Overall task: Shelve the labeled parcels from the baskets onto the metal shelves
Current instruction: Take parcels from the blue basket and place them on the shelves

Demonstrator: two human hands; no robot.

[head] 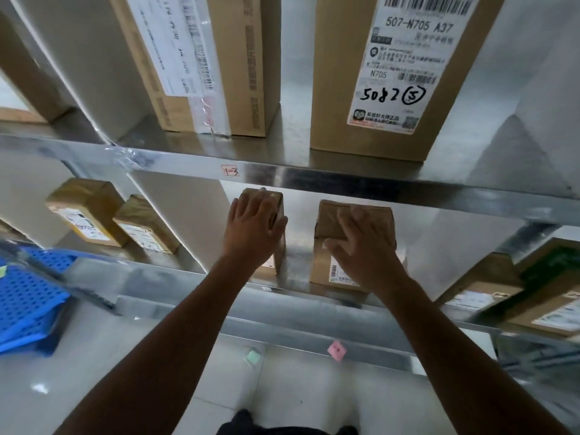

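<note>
Both bare forearms reach up from 6 o'clock toward the middle tier of the metal shelves (408,199). At 12 o'clock from the wrist, the left hand (252,229) lies flat, fingers spread, over the top and front of a narrow upright cardboard parcel (277,202); whether it clamps the box or only presses it I cannot tell. At 1 o'clock of centre, the right hand (365,249) rests open-palmed on a squat taped parcel (326,224) whose label shows low on its front. The thumb hooks the left face and the fingers drape over the top, a steadying hold, not a closed grip. Both boxes already stand on the shelf, near each other with bare steel between them.

On the tier above, marked by a small tag reading 1-3 (230,171), stand a tall carton with a printed label (405,58) at 1 o'clock and another large box (216,58) at 12 o'clock. Two small labelled packets (94,215) sit at 9 o'clock, more boxes (502,287) at 3 o'clock, and a blue perforated basket (25,302) at 8 o'clock.

By my reading, the placing step is nearly done: the pair is being squared up, labels outward. Next both hands should lift off cleanly without tipping the narrow box, then turn to the basket for more.
</note>
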